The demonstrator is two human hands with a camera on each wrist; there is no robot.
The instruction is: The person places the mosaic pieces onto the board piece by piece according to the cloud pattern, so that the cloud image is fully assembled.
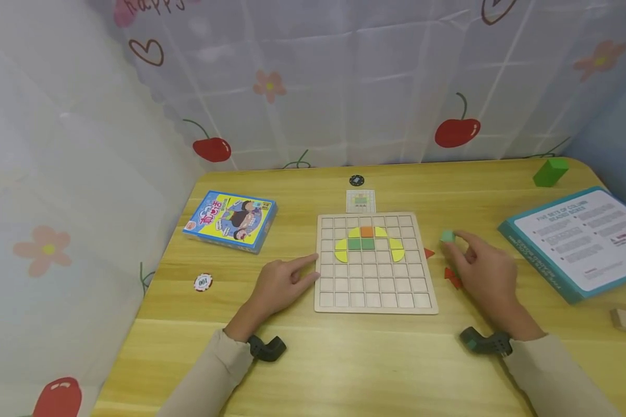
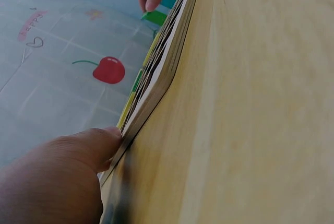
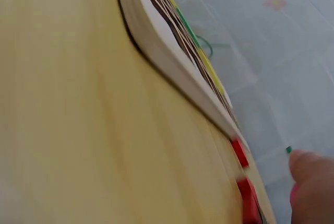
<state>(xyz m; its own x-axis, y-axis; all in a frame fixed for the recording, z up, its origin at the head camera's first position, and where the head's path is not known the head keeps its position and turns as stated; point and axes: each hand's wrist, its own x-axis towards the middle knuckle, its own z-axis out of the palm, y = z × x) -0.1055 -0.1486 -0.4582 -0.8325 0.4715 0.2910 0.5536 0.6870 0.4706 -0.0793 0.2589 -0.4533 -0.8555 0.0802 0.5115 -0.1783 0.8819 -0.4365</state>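
On the far left of the yellow wooden table (image 1: pixel 344 359) we see a blue card box with cartoon figures (image 1: pixel 230 220) and, nearer to us, a small white and red round chip (image 1: pixel 203 282); both lie well apart from the work, so they do not disturb it.

Our left hand (image 1: pixel 281 284) rests flat on the table with relaxed fingers, the index finger stretched out and touching the left edge of the pale wooden grid board (image 1: pixel 375 263). We think it lies there to keep the board from sliding.

On the board, yellow, green and orange tiles (image 1: pixel 367 242) sit in the upper cells. A small pattern card (image 1: pixel 360 201) lies just behind the board, probably as a model.

Our right hand (image 1: pixel 482 272) pinches a small light green square tile (image 1: pixel 447 236) between the thumb and the fingertips, just beside the right edge of the board. Red triangle pieces (image 1: pixel 451 277) lie under this hand. Further right we see a teal box lid with printed text (image 1: pixel 579 240) and a green block (image 1: pixel 550 171).
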